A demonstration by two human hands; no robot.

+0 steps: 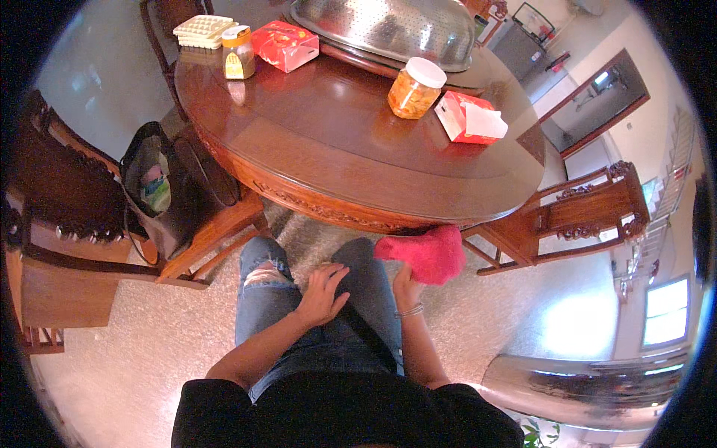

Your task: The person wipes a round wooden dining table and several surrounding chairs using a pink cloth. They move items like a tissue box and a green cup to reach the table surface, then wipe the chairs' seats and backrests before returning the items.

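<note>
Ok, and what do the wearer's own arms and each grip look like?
Short black sleeves leave both forearms bare. The left grip is ungloved; the right grip, also ungloved, has a thin, silvery bracelet at its wrist.

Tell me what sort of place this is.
Likely a home dining room: a wooden table, carved chairs around it, and a perforated metal cover on top.

Here, a round carved-wood dining table (328,160) is flanked by ornate wooden chairs (575,214); the pale floor (493,313) is splashed with glare (579,325), and a brightly lit window (666,312) is set into the right-hand wall (637,321).
</note>
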